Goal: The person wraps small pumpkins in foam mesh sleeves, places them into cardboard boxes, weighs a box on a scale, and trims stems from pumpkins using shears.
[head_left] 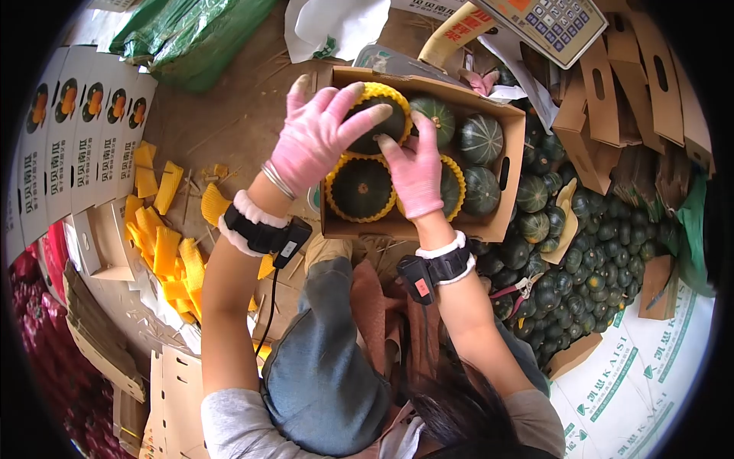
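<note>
A small dark green pumpkin (373, 122) in a yellow foam net sits in the upper left corner of an open cardboard box (514, 153). My left hand (321, 136), in a pink glove, grips it from the left, fingers over its top. From the right, my right hand (417, 168), also gloved, presses thumb and fingers at its edge. Just below lies another netted pumpkin (362, 188). A third netted pumpkin (451, 188) is partly hidden behind my right hand. Bare pumpkins (482, 139) fill the box's right side, and one more bare pumpkin (437, 121) lies at its top middle.
Yellow foam nets (168, 249) are scattered on the floor at left. A large heap of pumpkins (589, 268) lies at right, with red-handled pruners (524, 288) on it. A scale keypad (562, 27) stands above the box. Folded cartons (612, 92) and printed boxes (84, 130) flank the area.
</note>
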Demonstrator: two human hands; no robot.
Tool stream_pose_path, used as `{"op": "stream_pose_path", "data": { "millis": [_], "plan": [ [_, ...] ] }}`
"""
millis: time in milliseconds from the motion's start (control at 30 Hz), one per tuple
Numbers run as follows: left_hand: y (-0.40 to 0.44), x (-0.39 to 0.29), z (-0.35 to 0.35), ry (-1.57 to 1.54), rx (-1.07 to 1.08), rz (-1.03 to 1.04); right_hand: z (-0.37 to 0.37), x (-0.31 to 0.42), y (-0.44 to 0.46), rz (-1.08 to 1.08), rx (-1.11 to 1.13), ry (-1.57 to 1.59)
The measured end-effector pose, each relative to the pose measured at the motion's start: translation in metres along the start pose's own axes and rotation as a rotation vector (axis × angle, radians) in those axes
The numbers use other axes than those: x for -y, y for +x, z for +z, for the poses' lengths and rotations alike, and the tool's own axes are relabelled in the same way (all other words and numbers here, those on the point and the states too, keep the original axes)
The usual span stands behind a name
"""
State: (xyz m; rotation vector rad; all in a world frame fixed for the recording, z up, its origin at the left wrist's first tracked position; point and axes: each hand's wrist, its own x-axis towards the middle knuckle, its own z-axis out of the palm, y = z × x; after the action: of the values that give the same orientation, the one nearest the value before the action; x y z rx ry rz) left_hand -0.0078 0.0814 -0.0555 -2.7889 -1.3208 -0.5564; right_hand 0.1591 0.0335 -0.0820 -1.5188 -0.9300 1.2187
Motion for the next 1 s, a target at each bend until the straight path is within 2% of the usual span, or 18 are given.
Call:
{"op": "stream_pose_path", "data": {
  "millis": [67,133,167,267,333,367,400,433,467,533,567,633,667,733,767,867,933,1000],
  "plan": [
    [-0.001,0.001,0.009,0.01,0.056,-0.002,-0.007,0.0,0.001,0.1,0.023,0.017],
    [0.002,0.003,0.006,-0.011,0.152,-0.033,-0.006,0.016,0.006,0.091,0.06,-0.403],
    [0.007,0.004,0.0,-0.048,0.365,-0.075,-0.005,0.023,0.011,0.078,0.078,-0.61],
    [0.033,-0.012,0.006,0.117,0.745,-0.177,0.0,0.009,0.023,0.132,0.13,-0.81],
    [0.029,-0.016,0.011,0.141,0.698,-0.194,-0.014,0.021,0.032,-0.024,0.207,-0.924],
    [0.016,-0.014,0.005,0.02,0.488,-0.199,-0.029,0.043,0.036,0.203,0.286,-0.862],
    [0.0,-0.011,-0.009,-0.098,0.279,-0.208,-0.048,0.037,0.038,-0.013,0.171,-0.763],
    [-0.014,-0.004,-0.022,-0.238,0.108,-0.291,-0.057,0.049,0.036,-0.04,0.003,-0.802],
    [-0.033,0.006,-0.036,-0.373,-0.054,-0.372,-0.072,0.04,0.042,-0.268,-0.024,-0.94],
    [-0.098,0.036,-0.03,-0.303,-0.249,-0.589,-0.071,0.036,0.046,-0.374,0.168,-1.084],
    [-0.143,0.05,-0.008,-0.17,-0.195,-0.788,-0.068,0.025,0.05,-0.386,0.206,-1.249],
    [-0.228,0.065,0.018,-0.065,0.216,-1.197,-0.05,0.016,0.057,-0.341,0.209,-1.527],
    [-0.252,0.06,0.018,-0.074,0.176,-1.293,-0.049,0.006,0.058,-0.337,0.154,-1.592],
    [-0.26,0.053,0.008,-0.11,0.304,-1.514,-0.04,0.022,0.055,-0.217,0.151,-1.659],
    [-0.263,0.052,0.008,-0.173,0.361,-1.571,-0.041,0.026,0.048,-0.268,0.089,-1.657],
    [-0.257,0.05,0.015,-0.177,0.556,-1.56,-0.051,0.048,0.02,-0.399,-0.013,-1.415],
    [-0.247,0.052,0.022,-0.12,0.697,-1.459,-0.055,0.065,-0.016,-0.457,0.049,-1.249],
    [-0.256,0.055,0.035,-0.031,0.813,-1.297,-0.05,0.075,-0.053,-0.48,0.119,-1.301]
  ]
}}
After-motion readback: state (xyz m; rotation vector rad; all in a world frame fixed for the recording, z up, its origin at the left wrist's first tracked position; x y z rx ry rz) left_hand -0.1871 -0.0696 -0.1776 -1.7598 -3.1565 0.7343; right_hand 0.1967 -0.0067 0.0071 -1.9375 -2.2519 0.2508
